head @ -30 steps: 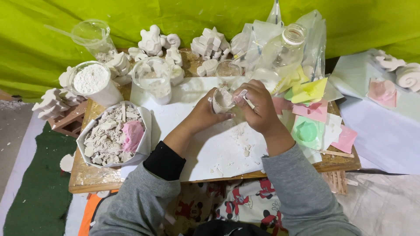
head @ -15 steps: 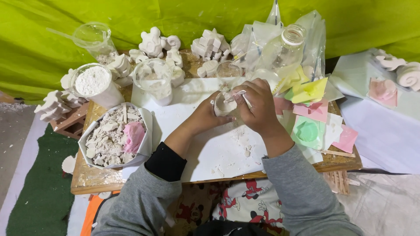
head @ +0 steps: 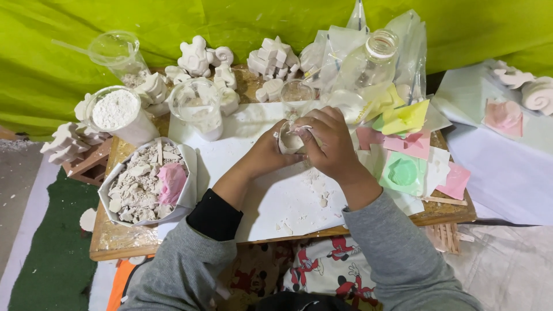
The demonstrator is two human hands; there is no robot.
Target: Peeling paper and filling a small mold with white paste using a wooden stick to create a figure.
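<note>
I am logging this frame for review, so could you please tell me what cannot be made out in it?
Head view only:
- The small white plaster piece is mostly covered by both hands; its shape is unclear.
- Left hand: the fingertips are hidden behind the piece.
- Right hand: its back hides the palm side and grip.
- The thin pale sliver by the right fingers is too small to identify.
- White plaster spiral casts are cut off by the right edge.
</note>
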